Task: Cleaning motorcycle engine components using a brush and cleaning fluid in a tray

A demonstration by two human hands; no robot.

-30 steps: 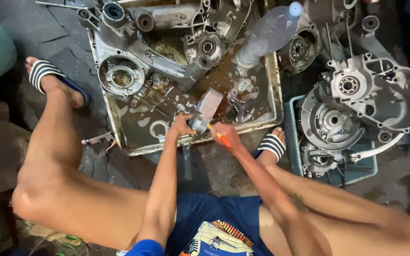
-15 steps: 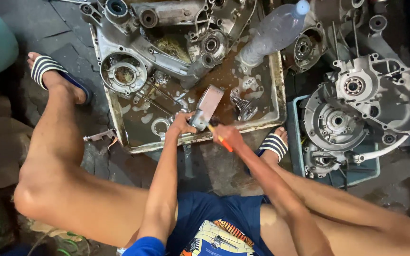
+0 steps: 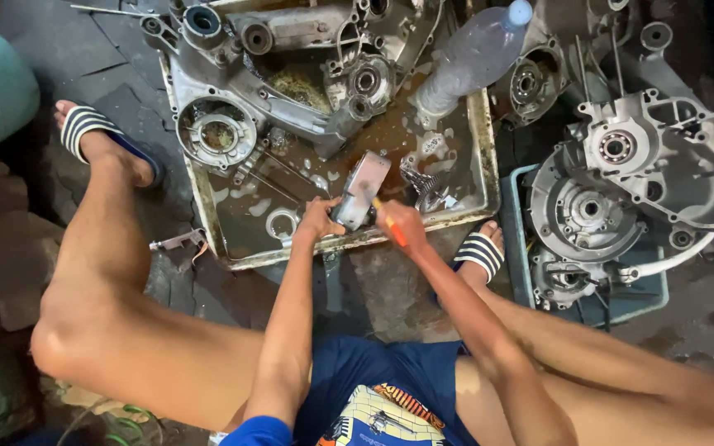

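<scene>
Left hand: the left hand (image 3: 317,221) is closed around the lower end of a flat metal part (image 3: 362,190), fingers wrapped on its near edge, propping it up over the tray.
Right hand: the right hand (image 3: 402,225) is curled shut on an orange-handled tool (image 3: 391,225), the handle poking out toward the person, the working end up against the part; I cannot tell what sort of tip it has.
Key relation: the part sits between the two hands, just ahead of both; its long axis runs from the left hand up and away to the right, and the tool meets its right side near the low end. Left hand is the nearer, actually in contact.
Tray: a shallow metal tray (image 3: 484,169) of brown soapy liquid lies under the hands, with a big engine casing (image 3: 291,58) resting across its far half.
Around it: a clear plastic bottle (image 3: 473,58) leans on the tray's far right corner; more casing halves (image 3: 663,157) are piled off to the right.
</scene>
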